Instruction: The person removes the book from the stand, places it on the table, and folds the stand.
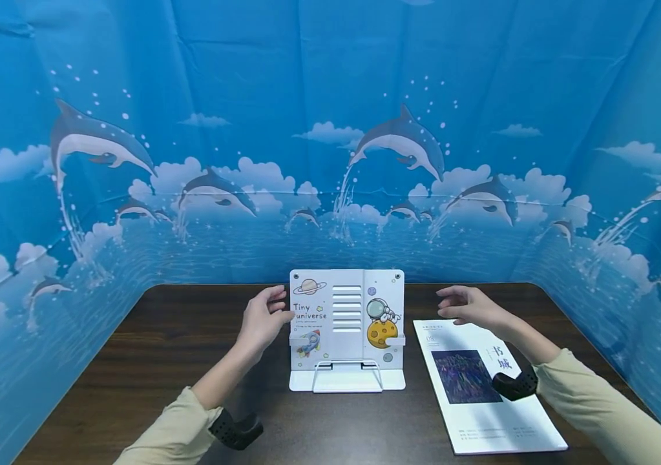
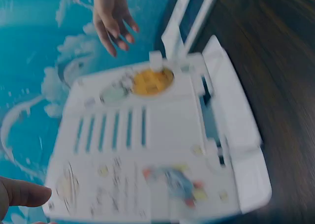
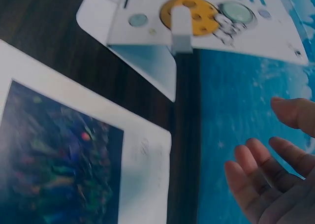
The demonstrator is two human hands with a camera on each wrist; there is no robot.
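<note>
A white book stand (image 1: 346, 323) with cartoon space drawings stands upright on the table, a wire support (image 1: 347, 376) at its front. Beside its left edge is my left hand (image 1: 263, 316), fingers loosely bent; the thumb (image 2: 27, 193) overlaps the stand's edge, and I cannot tell whether it touches. My right hand (image 1: 475, 305) hovers over the top of a magazine (image 1: 470, 423), apart from the stand. Its fingers (image 3: 261, 165) are loosely bent and hold nothing. The magazine lies flat to the right of the stand, its white cover bearing a dark picture, partly hidden by the right arm.
The dark wooden table (image 1: 150, 368) ends at a blue curtain (image 1: 330, 77) printed with dolphins, close behind the stand. More curtain hangs along both sides. A black band (image 1: 236, 431) is on the left wrist, another (image 1: 515, 385) on the right.
</note>
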